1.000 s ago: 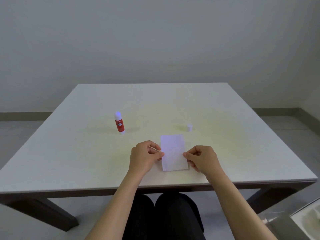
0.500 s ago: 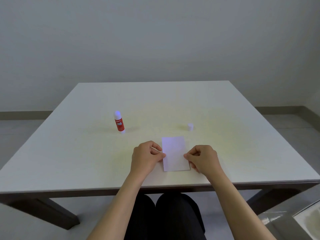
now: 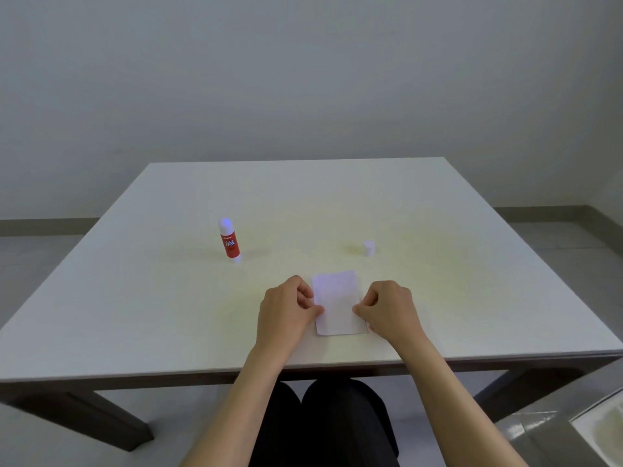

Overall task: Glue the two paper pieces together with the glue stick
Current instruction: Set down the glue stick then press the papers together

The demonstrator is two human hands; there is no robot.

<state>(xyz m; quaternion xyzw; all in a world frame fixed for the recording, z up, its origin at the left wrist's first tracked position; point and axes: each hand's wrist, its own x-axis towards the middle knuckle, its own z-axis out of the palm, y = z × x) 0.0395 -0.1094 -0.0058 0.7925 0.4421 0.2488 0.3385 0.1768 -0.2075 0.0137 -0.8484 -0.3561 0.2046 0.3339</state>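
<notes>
Both the left hand (image 3: 286, 311) and right hand (image 3: 387, 308) pinch the white paper (image 3: 337, 303) between curled fingertips, so uneven pressing could skew the glued sheets

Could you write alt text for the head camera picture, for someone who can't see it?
A seated person's left hand and right hand pinch the side edges of a white paper lying flat on a pale table. A red glue stick stands upright to the left; its small white cap sits to the right, beyond the paper.
</notes>
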